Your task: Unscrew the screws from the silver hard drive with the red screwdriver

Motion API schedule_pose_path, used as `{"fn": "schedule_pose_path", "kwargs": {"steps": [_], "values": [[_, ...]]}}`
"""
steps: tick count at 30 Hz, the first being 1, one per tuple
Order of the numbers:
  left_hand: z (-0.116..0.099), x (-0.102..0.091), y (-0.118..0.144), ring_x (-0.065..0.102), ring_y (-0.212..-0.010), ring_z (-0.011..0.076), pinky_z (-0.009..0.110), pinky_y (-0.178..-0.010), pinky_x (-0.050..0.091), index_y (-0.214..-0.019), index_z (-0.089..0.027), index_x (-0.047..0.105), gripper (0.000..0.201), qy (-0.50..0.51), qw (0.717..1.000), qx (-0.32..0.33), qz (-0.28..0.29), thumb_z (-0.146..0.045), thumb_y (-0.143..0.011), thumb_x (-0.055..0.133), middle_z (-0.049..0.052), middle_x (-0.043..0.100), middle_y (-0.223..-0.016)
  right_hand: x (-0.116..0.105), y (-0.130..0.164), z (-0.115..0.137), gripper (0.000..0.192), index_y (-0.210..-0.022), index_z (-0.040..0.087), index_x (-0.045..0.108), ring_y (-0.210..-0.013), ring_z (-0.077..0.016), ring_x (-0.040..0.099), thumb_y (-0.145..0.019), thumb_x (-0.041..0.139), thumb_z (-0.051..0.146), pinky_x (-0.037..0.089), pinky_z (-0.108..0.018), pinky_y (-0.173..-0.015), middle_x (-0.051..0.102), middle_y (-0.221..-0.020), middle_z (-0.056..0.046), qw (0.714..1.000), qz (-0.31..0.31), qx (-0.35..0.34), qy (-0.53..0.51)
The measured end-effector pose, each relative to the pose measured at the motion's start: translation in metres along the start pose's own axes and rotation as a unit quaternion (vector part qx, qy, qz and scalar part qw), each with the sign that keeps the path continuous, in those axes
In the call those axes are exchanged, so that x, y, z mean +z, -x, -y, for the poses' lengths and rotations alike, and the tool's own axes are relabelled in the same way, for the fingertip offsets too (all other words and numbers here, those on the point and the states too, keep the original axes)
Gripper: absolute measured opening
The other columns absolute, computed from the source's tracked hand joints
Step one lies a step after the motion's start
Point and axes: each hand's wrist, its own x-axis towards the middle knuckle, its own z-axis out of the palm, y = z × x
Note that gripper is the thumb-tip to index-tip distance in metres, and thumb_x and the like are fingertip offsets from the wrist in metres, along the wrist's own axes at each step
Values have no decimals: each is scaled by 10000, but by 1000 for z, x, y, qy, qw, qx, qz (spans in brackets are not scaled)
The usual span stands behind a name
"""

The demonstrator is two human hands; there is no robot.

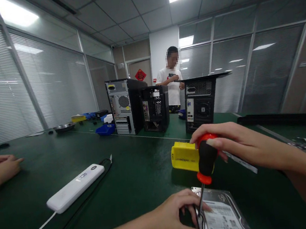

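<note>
A hard drive with a white label lies on the green table near the bottom of the view. My left hand holds its left side, fingers over the top and thumb lower along the edge. My right hand is closed around the top of a screwdriver with a black and red handle. Its shaft slants down, and the tip meets the drive near its left edge, beside my left fingers. Whether a screw sits under the tip, I cannot tell. Just behind the screwdriver is a yellow plastic bin.
A white power bank-like device with cables lies on the left. Computer cases stand farther back, near a blue bin and a metal bowl. Another person's hands rest at far left; a person stands behind the table.
</note>
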Motion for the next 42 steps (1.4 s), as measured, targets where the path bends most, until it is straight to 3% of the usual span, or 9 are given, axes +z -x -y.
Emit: {"fn": "schedule_pose_path", "kwargs": {"steps": [4, 7, 9, 14, 18, 26, 32, 38, 42], "values": [[1, 0, 0, 556, -728, 127, 296, -755, 507, -1129, -223, 669, 663, -1, 1000, 11, 0, -486, -548, 851, 53, 573, -1020, -2, 3, -4, 407, -1165, 277, 599, -763, -159, 627, -975, 298, 475, 510, -262, -637, 663, -1037, -28, 999, 0, 6, -35], [0, -1, 1, 564, -760, 150, 309, -766, 500, -1135, -213, 667, 651, -13, 1000, 23, -1, -490, -571, 838, 49, 583, -968, -3, 5, -3, 373, -1228, 303, 567, -867, -201, 646, -965, 353, 459, 524, -297, -683, 654, -1118, -36, 999, -2, 31, -15], [-1, -1, 1, 569, -789, 164, 309, -766, 497, -1136, -214, 665, 642, -19, 1000, 22, -1, -494, -583, 831, 51, 588, -961, -3, 5, -1, 354, -1245, 306, 544, -860, -194, 649, -957, 393, 447, 522, -300, -710, 665, -1054, -30, 999, -1, 32, 1], [0, -1, 1, 569, -750, 133, 304, -773, 494, -1140, -224, 656, 652, -16, 1000, 5, 0, -501, -576, 831, 56, 575, -1037, 1, -1, 1, 251, -1060, 247, 579, -710, -129, 608, -934, 468, 433, 488, -240, -628, 638, -875, 2, 999, -8, 36, 19], [1, 0, 1, 559, -725, 113, 289, -757, 489, -1133, -220, 660, 661, -1, 1000, 0, 3, -490, -558, 845, 61, 550, -1092, 2, -2, 1, 295, -889, 212, 560, -656, -124, 557, -969, 374, 427, 439, -231, -564, 586, -757, 10, 998, -8, 49, 40], [-4, -1, 1, 546, -735, 116, 264, -738, 460, -1124, -205, 663, 626, -6, 1000, -4, 3, -440, -576, 852, 49, 557, -1048, -2, 4, 1, 305, -1119, 270, 542, -720, -131, 585, -973, 347, 455, 442, -258, -652, 631, -910, 12, 996, -13, 44, 81], [-5, 0, 0, 540, -703, 95, 285, -769, 476, -1125, -217, 663, 630, 8, 1000, -11, 5, -434, -566, 858, 57, 537, -1099, 0, 1, 2, 296, -986, 236, 591, -766, -144, 602, -970, 368, 430, 439, -274, -686, 648, -860, 13, 996, -10, 32, 86], [-4, -1, 1, 543, -718, 104, 277, -750, 479, -1129, -216, 661, 620, 7, 1000, -1, 5, -420, -577, 857, 52, 545, -1079, 2, 3, 6, 349, -1209, 303, 502, -816, -154, 606, -980, 301, 473, 433, -292, -730, 647, -910, 18, 991, -27, 62, 114], [-4, 0, 1, 547, -717, 101, 279, -756, 473, -1132, -218, 658, 624, 8, 1000, -6, 8, -431, -579, 854, 52, 541, -1089, 2, -1, 3, 310, -1052, 252, 554, -769, -138, 596, -973, 339, 461, 433, -275, -697, 636, -865, 19, 994, -19, 35, 105]]}}
